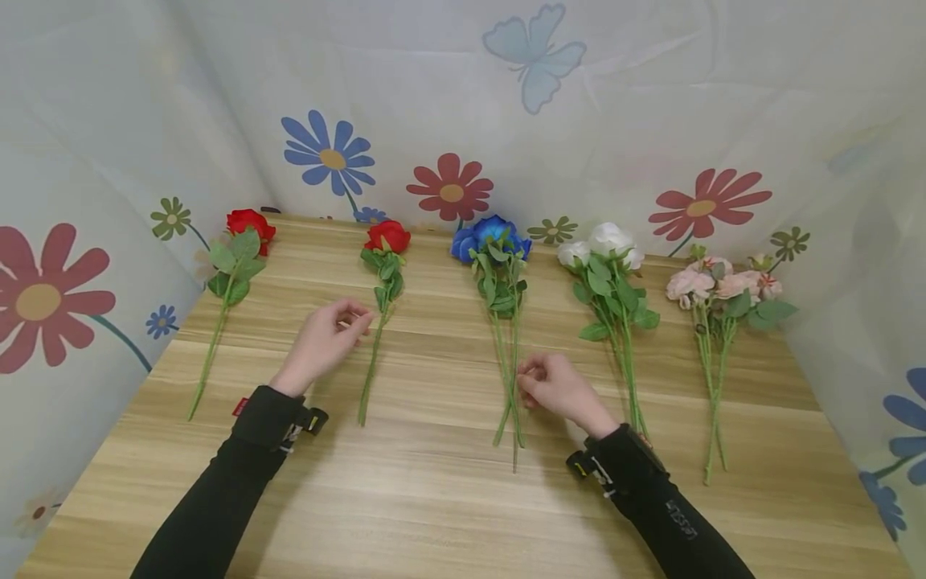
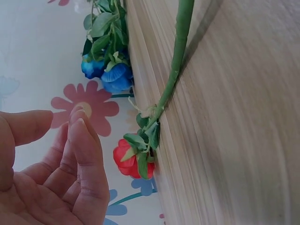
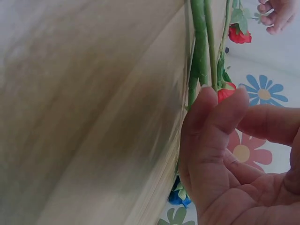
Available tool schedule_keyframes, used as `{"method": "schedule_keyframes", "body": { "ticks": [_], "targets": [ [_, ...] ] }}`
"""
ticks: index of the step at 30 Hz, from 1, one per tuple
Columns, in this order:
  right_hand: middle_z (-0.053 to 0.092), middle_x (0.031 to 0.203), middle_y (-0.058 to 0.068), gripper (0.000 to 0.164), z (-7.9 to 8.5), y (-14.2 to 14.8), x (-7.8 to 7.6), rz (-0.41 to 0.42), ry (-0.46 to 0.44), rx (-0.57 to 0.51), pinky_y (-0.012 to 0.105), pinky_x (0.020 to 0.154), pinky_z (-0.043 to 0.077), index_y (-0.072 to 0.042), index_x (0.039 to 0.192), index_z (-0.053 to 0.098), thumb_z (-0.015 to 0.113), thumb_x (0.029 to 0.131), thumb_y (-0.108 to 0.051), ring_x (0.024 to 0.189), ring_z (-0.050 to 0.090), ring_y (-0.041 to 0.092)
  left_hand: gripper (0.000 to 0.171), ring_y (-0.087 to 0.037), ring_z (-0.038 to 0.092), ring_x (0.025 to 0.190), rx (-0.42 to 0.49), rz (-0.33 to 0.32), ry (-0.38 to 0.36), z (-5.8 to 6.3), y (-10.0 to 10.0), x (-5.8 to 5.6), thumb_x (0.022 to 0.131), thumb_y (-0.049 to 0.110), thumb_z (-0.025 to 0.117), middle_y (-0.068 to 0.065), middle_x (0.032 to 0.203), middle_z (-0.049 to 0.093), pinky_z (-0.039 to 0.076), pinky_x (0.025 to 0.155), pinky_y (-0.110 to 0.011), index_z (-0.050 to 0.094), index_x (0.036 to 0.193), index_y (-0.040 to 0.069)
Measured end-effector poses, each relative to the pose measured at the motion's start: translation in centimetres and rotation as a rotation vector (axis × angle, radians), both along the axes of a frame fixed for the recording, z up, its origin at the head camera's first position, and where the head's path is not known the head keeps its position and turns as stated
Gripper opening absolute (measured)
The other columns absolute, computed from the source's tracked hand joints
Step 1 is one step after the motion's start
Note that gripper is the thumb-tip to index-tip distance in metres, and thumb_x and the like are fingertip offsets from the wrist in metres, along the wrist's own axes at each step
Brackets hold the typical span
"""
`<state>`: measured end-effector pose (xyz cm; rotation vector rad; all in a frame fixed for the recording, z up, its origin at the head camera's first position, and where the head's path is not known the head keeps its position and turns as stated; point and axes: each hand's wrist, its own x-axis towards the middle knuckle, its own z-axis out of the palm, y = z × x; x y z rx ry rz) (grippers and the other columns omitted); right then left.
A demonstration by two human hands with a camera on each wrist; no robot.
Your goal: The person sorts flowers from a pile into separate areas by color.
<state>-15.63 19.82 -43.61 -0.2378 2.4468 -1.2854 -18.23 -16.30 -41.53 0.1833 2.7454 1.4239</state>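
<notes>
Five flower bunches laid out in a row on the surface [image 1: 448, 498], heads toward the far curtain [image 1: 651, 104], all still flat and apart.

Left hand [image 1: 324, 339]: fingers loosely bent, tips drawn near each other, holding nothing; hovering just left of the red rose [image 1: 387, 238], beside the middle of its stem. In the left wrist view, clear gap between fingers [image 2: 79, 140] and stem.

Right hand [image 1: 555, 388]: fingertips [image 3: 220, 108] bent together at the blue flowers' [image 1: 492, 235] stems, low on the stems, touching or almost pinching; firm grip or not, cannot tell.

Far left of the left hand, another red rose [image 1: 249, 225], untouched. Right of the right hand, white flowers [image 1: 606, 243] near, pink flowers [image 1: 716, 283] further, both untouched.

Judgement: picking up only starting. Nothing lifted yet, nothing gathered; all five bunches still to take.
</notes>
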Motion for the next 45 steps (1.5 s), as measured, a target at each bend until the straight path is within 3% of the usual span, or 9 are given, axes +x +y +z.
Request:
{"method": "schedule_keyframes", "body": {
  "ticks": [13, 26, 34, 39, 45],
  "targets": [
    [0.069, 0.079, 0.017, 0.023, 0.2, -0.1, 0.0, -0.039, 0.009, 0.043, 0.023, 0.057, 0.051, 0.011, 0.112, 0.062, 0.057, 0.096, -0.004, 0.062, 0.064, 0.015, 0.027, -0.028, 0.07, 0.08, -0.06, 0.014, 0.019, -0.8, -0.5, -0.1, 0.104, 0.025, 0.056, -0.016, 0.095, 0.072, 0.052, 0.067, -0.027, 0.066, 0.115, 0.002],
    [0.068, 0.078, 0.017, 0.026, 1.1, 0.1, 0.3, -0.071, 0.094, 0.08, 0.023, 0.054, 0.044, 0.008, 0.114, 0.064, 0.051, 0.096, -0.006, 0.062, 0.062, 0.018, 0.028, -0.022, 0.069, 0.078, -0.102, 0.011, 0.039, -1.0, -0.5, 0.1, 0.104, 0.024, 0.056, -0.014, 0.096, 0.072, 0.051, 0.069, -0.029, 0.066, 0.115, 0.001],
    [0.07, 0.09, 0.025, 0.027, 1.8, 0.1, 0.6, -0.09, 0.187, 0.002, 0.021, 0.059, 0.048, 0.009, 0.115, 0.065, 0.051, 0.095, -0.003, 0.072, 0.066, 0.026, 0.028, -0.024, 0.069, 0.081, -0.144, 0.02, 0.029, -0.2, -1.6, 0.4, 0.104, 0.023, 0.055, -0.017, 0.1, 0.071, 0.051, 0.07, -0.029, 0.066, 0.116, 0.001],
    [0.07, 0.097, 0.029, 0.028, 2.1, -0.1, 0.8, -0.096, 0.2, -0.049, 0.02, 0.062, 0.052, 0.011, 0.116, 0.064, 0.051, 0.095, -0.001, 0.079, 0.069, 0.032, 0.027, -0.025, 0.068, 0.081, -0.191, 0.03, 0.038, 0.3, -2.9, 0.6, 0.104, 0.022, 0.054, -0.019, 0.102, 0.07, 0.05, 0.07, -0.029, 0.066, 0.115, 0.0],
    [0.069, 0.099, 0.031, 0.027, 2.9, -0.1, 1.0, -0.1, 0.227, -0.11, 0.027, 0.068, 0.059, 0.013, 0.115, 0.064, 0.05, 0.095, 0.002, 0.081, 0.07, 0.035, 0.029, -0.03, 0.068, 0.086, -0.239, 0.045, 0.043, 1.2, -4.7, 0.7, 0.104, 0.023, 0.053, -0.021, 0.104, 0.068, 0.05, 0.07, -0.031, 0.065, 0.117, -0.001]
  ]
}}
